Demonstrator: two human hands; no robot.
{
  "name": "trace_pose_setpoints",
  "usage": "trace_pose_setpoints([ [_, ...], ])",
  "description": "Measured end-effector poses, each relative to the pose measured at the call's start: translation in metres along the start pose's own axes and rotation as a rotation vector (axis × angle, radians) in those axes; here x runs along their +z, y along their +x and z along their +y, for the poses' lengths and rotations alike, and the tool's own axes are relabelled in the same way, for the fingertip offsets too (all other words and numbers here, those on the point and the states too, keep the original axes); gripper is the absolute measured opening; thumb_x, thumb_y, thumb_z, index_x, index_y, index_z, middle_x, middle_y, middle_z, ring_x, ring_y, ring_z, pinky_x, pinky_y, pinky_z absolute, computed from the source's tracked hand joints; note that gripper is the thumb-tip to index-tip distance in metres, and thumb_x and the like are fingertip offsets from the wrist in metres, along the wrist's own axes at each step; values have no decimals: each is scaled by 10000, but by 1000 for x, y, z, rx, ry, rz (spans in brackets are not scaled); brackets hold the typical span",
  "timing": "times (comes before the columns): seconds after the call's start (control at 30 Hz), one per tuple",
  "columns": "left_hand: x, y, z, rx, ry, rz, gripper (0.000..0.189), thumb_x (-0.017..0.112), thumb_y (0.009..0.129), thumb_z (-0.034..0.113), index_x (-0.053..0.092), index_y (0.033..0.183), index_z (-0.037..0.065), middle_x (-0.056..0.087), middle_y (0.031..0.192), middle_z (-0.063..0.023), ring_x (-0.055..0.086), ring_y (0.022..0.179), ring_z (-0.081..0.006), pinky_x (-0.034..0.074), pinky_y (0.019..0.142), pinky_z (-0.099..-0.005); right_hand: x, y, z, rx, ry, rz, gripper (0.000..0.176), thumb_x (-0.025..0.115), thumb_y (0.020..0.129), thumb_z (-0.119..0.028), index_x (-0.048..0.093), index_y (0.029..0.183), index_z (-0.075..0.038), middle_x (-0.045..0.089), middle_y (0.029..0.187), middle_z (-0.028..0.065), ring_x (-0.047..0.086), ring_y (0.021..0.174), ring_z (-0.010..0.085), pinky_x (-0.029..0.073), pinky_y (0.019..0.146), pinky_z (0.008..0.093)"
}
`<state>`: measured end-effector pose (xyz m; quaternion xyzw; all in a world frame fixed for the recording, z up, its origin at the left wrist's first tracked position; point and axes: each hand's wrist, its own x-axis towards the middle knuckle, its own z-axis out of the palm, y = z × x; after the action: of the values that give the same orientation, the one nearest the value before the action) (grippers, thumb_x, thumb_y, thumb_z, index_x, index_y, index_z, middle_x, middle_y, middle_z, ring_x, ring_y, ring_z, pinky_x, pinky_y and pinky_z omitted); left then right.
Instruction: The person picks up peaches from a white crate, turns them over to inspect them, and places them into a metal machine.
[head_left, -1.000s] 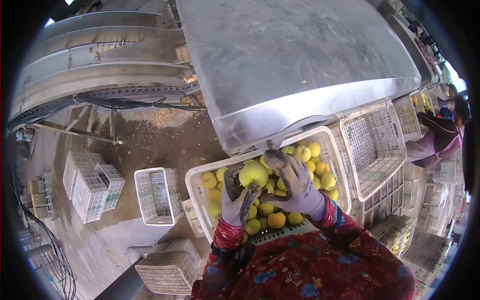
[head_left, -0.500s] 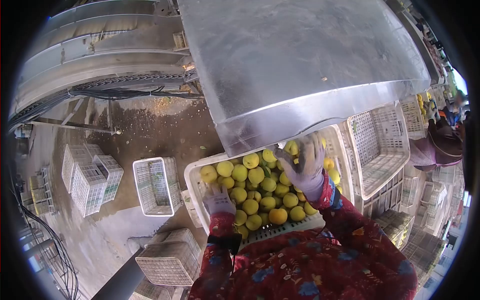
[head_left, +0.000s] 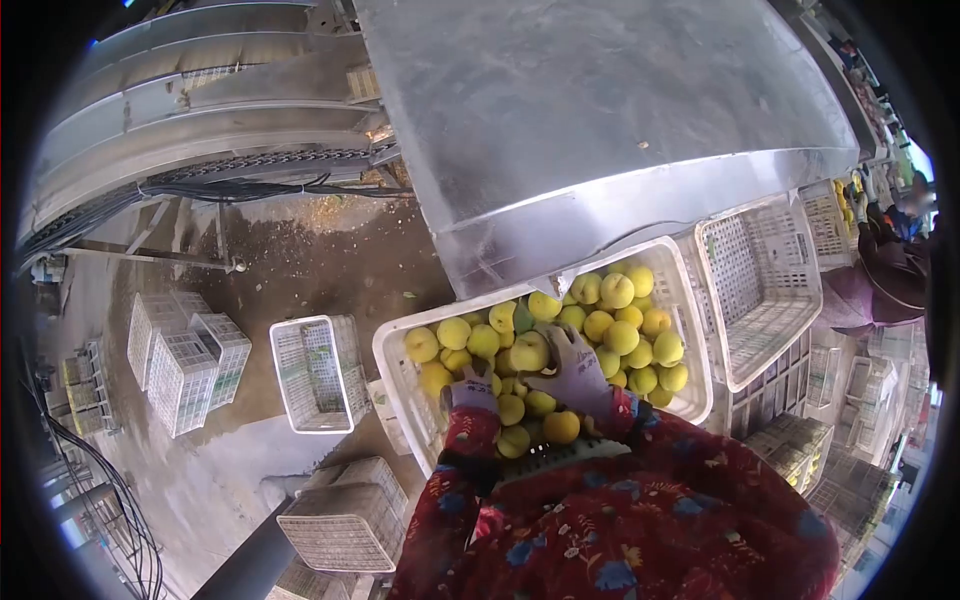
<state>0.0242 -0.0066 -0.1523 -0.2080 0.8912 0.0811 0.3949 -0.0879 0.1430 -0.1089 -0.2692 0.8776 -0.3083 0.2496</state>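
A white plastic crate (head_left: 389, 370) full of yellow-green peaches (head_left: 640, 352) stands in front of me. My right hand (head_left: 582, 372), in a pale glove with dark, stained fingers, has its thumb and fingers around a peach (head_left: 529, 351) near the crate's middle. My left hand (head_left: 472, 393), gloved too, lies over peaches at the crate's left side. Its fingers are slightly apart, with their tips partly lost among the fruit. An orange-tinted peach (head_left: 561, 428) sits close to the near wall, and a green leaf (head_left: 523, 317) lies near the far rim.
A large steel surface (head_left: 620, 110) overhangs just beyond the crate. White crates stand to the right (head_left: 745, 290), to the left (head_left: 318, 375) and stacked farther left (head_left: 185, 360). Black cables (head_left: 230, 188) run along a metal frame. Another person (head_left: 880, 285) is at far right.
My right hand has moved from the far right side back toward the crate's middle, around a peach. My left hand has shifted slightly right. More peaches show on the right side.
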Motion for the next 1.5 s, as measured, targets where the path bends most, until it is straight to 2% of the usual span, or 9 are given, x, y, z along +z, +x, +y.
trace_pose_setpoints([
  [0.2,-15,2,-2,97,-29,-72,607,598,877,295,446,1463,246,560,1331,-152,666,1067,-333,534,813,-508,-100,-24,-73,-350,-89,416,830,886,697,-308,471,1347,-3,579,1207,193,594,1119,380,522,909,441],
  [0.3,-42,-28,-27,112,-384,-7,727,690,849,273,386,1505,197,507,1430,-168,618,1190,-306,509,954,-438,-113,7,-85,-174,139,444,728,863,739,-248,487,1300,23,583,1161,207,618,986,375,526,849,456],
  [0.4,-23,-27,-49,543,-955,481,781,697,836,137,323,1521,97,509,1413,-193,638,1132,-302,535,910,-455,-98,73,-63,-325,-160,543,672,856,749,-208,492,1263,27,581,1100,211,619,881,356,529,782,448],
  [0.53,-67,-70,-38,711,-1770,279,778,652,859,21,271,1537,31,464,1449,-155,619,1122,-266,544,900,-406,-127,64,-78,-438,-75,627,617,844,756,-162,498,1228,36,575,1025,197,618,808,313,531,723,416],
  [0.67,-64,-81,-40,723,-2235,-99,665,609,923,29,315,1520,16,505,1389,-127,619,1065,-242,551,841,-337,-124,9,-74,-666,186,147,663,863,730,-172,510,1259,18,597,1165,191,650,972,311,540,816,389],
  [0.97,-36,-26,-27,704,-1835,-118,471,518,1039,340,515,1334,-27,663,1135,-138,663,939,-207,533,828,-322,-102,-18,-98,-323,328,354,706,903,695,-253,521,1241,-21,626,1168,166,664,905,277,544,765,354],
  [1.13,-118,-57,-2,472,-2275,-107,638,466,1023,522,538,1309,-44,673,920,-117,652,790,-239,558,784,-361,-103,54,-74,-271,-18,558,620,862,721,-178,512,1193,19,609,995,155,621,749,292,519,650,378],
  [1.3,-120,-73,-7,802,-2641,-250,653,657,887,251,436,1419,-56,512,1376,-156,524,1271,-293,487,1039,-440,-118,68,-64,-451,-38,641,570,839,741,-147,510,1175,23,589,960,173,614,772,326,513,655,393],
  [1.5,-126,-85,4,628,-2082,378,759,783,756,-9,419,1421,-24,521,1349,-126,530,1240,-239,469,1050,-365,-122,-2,-82,-607,79,218,670,816,741,-111,498,1318,11,577,1271,218,602,1121,383,508,931,429],
])
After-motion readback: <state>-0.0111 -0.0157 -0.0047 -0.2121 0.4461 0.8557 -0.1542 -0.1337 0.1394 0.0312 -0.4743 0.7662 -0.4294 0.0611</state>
